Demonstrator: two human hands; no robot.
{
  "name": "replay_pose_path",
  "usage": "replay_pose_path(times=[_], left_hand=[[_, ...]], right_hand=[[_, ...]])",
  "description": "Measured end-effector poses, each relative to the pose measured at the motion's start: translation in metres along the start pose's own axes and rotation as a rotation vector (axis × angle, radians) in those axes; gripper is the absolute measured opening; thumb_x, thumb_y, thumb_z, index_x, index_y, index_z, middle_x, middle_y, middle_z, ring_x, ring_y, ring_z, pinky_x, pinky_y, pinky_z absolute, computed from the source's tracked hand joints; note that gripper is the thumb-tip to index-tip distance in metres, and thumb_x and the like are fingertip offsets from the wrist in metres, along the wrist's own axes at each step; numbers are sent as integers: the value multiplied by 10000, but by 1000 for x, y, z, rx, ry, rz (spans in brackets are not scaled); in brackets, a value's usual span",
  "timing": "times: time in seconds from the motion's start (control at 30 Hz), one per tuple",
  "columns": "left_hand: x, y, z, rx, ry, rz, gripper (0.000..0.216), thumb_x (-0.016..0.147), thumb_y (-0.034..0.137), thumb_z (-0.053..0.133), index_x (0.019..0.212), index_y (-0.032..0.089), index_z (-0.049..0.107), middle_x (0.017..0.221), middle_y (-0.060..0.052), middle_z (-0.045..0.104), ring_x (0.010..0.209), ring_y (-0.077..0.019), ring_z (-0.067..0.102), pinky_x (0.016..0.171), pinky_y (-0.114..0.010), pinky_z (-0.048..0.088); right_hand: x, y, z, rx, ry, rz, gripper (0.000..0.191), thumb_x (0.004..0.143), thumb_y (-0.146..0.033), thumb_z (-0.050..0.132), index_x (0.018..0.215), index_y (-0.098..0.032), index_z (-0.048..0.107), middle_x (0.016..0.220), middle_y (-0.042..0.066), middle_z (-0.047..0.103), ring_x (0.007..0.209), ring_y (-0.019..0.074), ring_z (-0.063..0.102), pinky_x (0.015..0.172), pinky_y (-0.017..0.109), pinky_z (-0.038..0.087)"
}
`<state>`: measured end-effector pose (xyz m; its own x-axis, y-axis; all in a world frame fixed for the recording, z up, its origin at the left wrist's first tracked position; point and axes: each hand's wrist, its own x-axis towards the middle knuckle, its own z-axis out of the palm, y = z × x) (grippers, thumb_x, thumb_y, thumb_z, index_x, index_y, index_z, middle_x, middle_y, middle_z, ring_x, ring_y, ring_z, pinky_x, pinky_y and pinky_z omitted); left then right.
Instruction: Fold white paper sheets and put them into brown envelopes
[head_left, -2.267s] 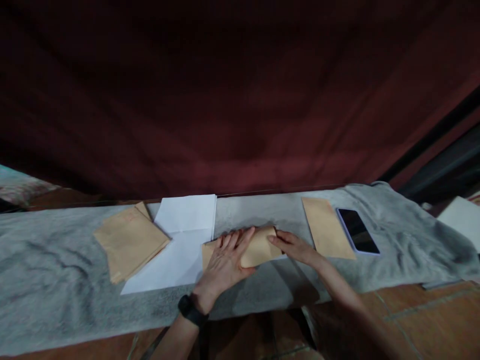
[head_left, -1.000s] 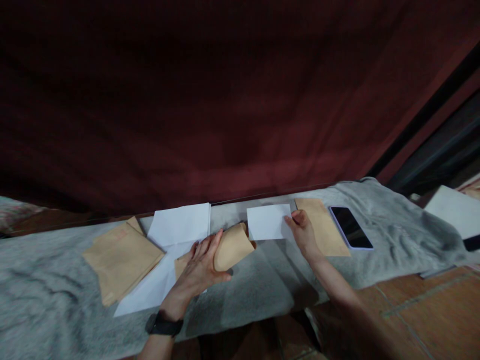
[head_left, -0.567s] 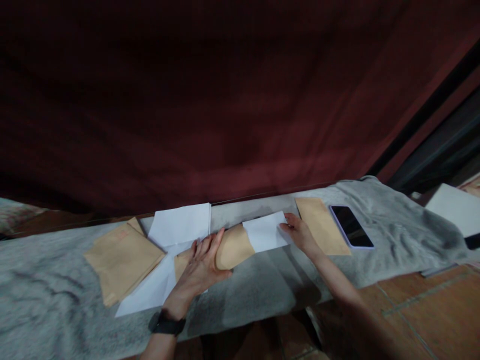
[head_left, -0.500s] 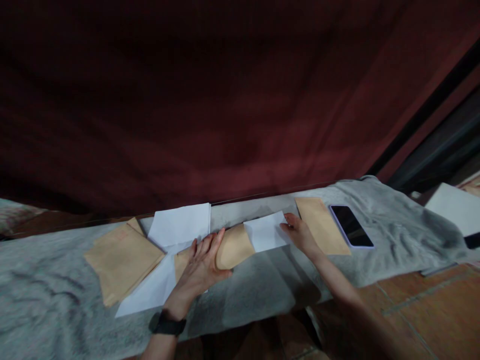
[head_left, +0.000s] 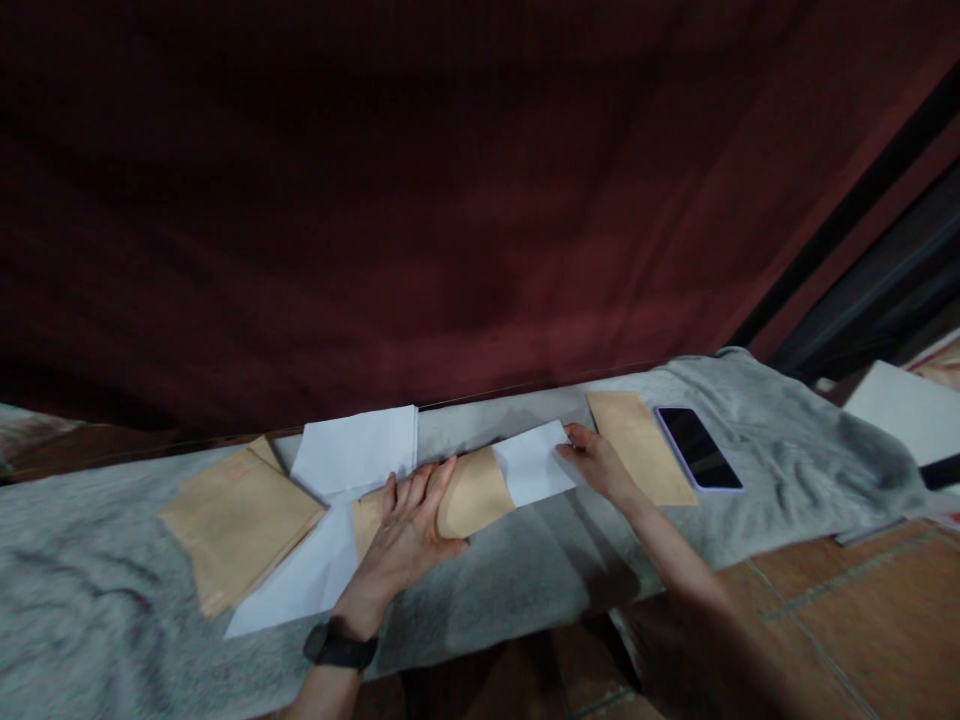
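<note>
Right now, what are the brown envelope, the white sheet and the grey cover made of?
The brown envelope looks like matte kraft paper: tan, thin, softly bulging. The white sheet seems plain paper, flat with crisp edges. The grey cover looks like fuzzy cloth, perhaps fleece: it wrinkles and drapes.

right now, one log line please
left hand: holds brown envelope | right hand: folded paper at its mouth | phone on cloth
</note>
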<state>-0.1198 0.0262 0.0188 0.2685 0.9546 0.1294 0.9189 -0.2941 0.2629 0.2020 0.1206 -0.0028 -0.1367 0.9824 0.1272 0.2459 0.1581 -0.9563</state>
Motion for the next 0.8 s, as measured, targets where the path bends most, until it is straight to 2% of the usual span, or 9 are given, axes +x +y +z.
replay_pose_path(times=[0.2,0.3,0.4,0.57,0.8], left_hand=[[5,20,5,-23,6,64,1099,745,423,759,1617,306,100,1564,-130,409,1453,-366,373,1231,-631,133],[6,27,7,-29,-8,75,1121,737,434,778,1619,305,99,1585,-141,383,1468,-373,351,1235,-633,111],[8,32,8,-47,-11,71,1140,738,433,784,1622,306,76,1573,-142,398,1474,-365,348,1237,-632,112],[9,38,8,-68,-9,94,1152,733,437,791,1626,297,77,1552,-135,434,1472,-361,354,1247,-621,103],[9,35,12,-61,-17,91,1177,721,436,804,1627,309,63,1588,-135,390,1494,-350,325,1249,-615,114]], right_hand=[[-14,-1,43,67,-6,73,220,788,-418,609,847,-217,675,718,-1,648,660,175,576,600,278,447],[-19,-2,56,70,66,100,224,792,-442,631,823,-228,690,789,22,647,751,200,596,673,303,472],[-21,-2,61,106,90,121,227,767,-460,651,805,-242,701,919,51,681,883,225,628,739,316,501],[-23,0,69,201,-15,210,244,780,-473,612,710,-252,687,657,10,659,602,189,607,554,298,478],[-22,0,70,258,15,183,171,695,-417,663,712,-247,660,745,7,683,690,190,618,601,285,484]])
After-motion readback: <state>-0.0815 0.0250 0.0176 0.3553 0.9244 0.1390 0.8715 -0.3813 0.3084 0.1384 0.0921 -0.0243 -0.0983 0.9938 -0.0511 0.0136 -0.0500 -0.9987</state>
